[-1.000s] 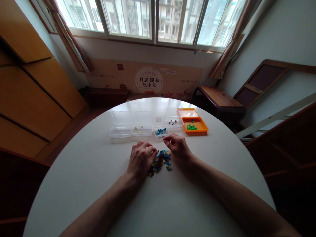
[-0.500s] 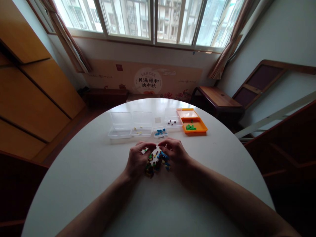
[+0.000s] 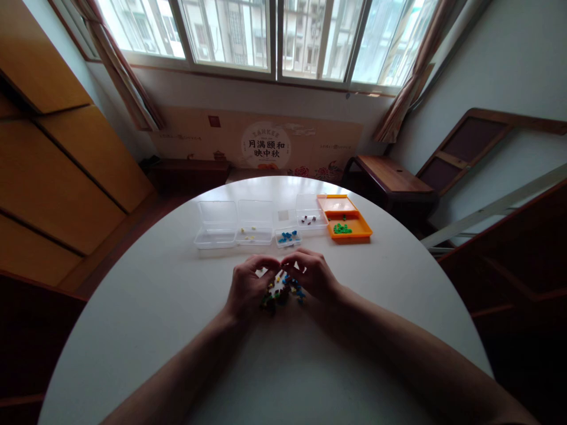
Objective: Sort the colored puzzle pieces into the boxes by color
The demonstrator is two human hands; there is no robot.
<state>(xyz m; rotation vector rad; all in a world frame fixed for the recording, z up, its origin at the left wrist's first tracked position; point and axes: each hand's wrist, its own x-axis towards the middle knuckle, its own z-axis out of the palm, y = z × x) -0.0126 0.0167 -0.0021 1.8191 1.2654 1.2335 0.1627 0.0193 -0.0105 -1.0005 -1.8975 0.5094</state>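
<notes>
A small pile of mixed coloured bricks [image 3: 280, 290], blue, brown, green and yellow, lies on the round white table [image 3: 168, 307]. My left hand [image 3: 247, 287] rests at the pile's left side with its fingers curled over it. My right hand [image 3: 310, 275] is at the pile's right side. The thumbs and forefingers of both hands come together just above the pile. Whether a brick is pinched between them is too small to tell.
Beyond the hands stands a row of open boxes: a bare clear box [image 3: 216, 227], a clear box with yellow pieces [image 3: 254, 225], a small box of blue pieces [image 3: 287, 237], a box with brown pieces [image 3: 310, 216] and an orange box with green pieces [image 3: 344, 223]. A wooden bench [image 3: 390, 176] stands at the right.
My right hand has moved left and down to the pile. My left hand has lifted its fingers from flat on the pile, and the fingertips of both hands have met above it.
</notes>
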